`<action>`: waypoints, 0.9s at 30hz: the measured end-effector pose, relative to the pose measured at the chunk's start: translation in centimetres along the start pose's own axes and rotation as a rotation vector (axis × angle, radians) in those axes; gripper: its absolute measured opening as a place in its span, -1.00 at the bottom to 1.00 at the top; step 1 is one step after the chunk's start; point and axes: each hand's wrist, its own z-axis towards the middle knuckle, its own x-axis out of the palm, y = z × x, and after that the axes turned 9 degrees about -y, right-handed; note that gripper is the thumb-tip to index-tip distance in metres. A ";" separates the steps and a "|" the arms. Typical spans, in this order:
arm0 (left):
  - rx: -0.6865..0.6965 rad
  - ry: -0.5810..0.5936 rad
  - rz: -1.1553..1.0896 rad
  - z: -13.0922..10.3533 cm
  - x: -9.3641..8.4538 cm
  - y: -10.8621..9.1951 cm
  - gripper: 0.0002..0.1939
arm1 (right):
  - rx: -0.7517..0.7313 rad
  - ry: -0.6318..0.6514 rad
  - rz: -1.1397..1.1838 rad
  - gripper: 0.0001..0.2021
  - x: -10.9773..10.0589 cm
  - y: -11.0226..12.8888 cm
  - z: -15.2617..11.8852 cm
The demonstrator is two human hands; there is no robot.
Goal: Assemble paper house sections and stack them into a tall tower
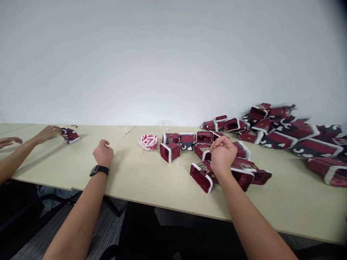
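My left hand (103,153), with a black watch at the wrist, is over the table left of the bowl. Its fingers are loosely curled, a small gap shows between them, and I see nothing in it. My right hand (223,153) is closed in a fist above a group of small dark red model houses (202,175) with white rims and printed windows. Whatever it may hold is hidden behind the fingers. One house (170,151) lies tipped toward me at the group's left side, its hollow underside showing.
A bowl (149,143) of red and white pieces stands in the middle. A blurred heap of houses (284,130) covers the right back. At far left, another person's hand (48,133) touches a house (70,135). Clear plastic dishes (164,125) sit near the wall.
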 end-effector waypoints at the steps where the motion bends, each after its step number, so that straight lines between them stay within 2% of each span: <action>1: 0.053 -0.031 -0.042 -0.3 -0.1 -0.9 -0.70 | -0.002 0.005 -0.003 -0.87 0.0 0.0 0.0; 2: 0.126 -0.041 -0.103 -0.7 -0.3 -2.0 -0.66 | -0.005 0.012 -0.008 -0.87 -0.1 -0.1 -0.1; 4: 0.295 0.012 -0.251 -1.9 -0.6 -4.9 -0.64 | -0.008 0.029 -0.019 -0.86 -0.2 -0.3 -0.1; 6: 0.417 0.170 -0.382 -3.9 -1.0 -8.4 -0.65 | 0.009 0.053 -0.026 -0.85 -0.3 -0.5 -0.1; 10: 0.531 0.458 -0.455 -8.7 -1.2 -15.0 -0.49 | 0.062 0.072 -0.019 -0.84 -0.5 -0.7 0.0; 13: 0.524 0.612 -0.404 -11.0 -0.8 -17.8 -0.38 | 0.088 0.074 -0.023 -0.84 -0.4 -0.6 0.0; 16: 0.447 0.696 -0.402 -11.7 -0.5 -18.5 -0.44 | 0.112 0.070 -0.030 -0.84 -0.2 -0.5 -0.2; 18: 0.401 0.695 -0.432 -12.0 -0.7 -18.4 -0.52 | 0.121 0.071 -0.035 -0.84 -0.1 -0.4 -0.2; 22: 0.396 0.554 -0.481 -13.4 -2.5 -17.5 -0.64 | 0.135 0.072 -0.045 -0.85 0.1 -0.4 -0.2; 27: 0.412 0.378 -0.371 -16.7 -5.9 -15.7 -0.61 | 0.137 0.079 -0.045 -0.85 0.2 -0.3 -0.1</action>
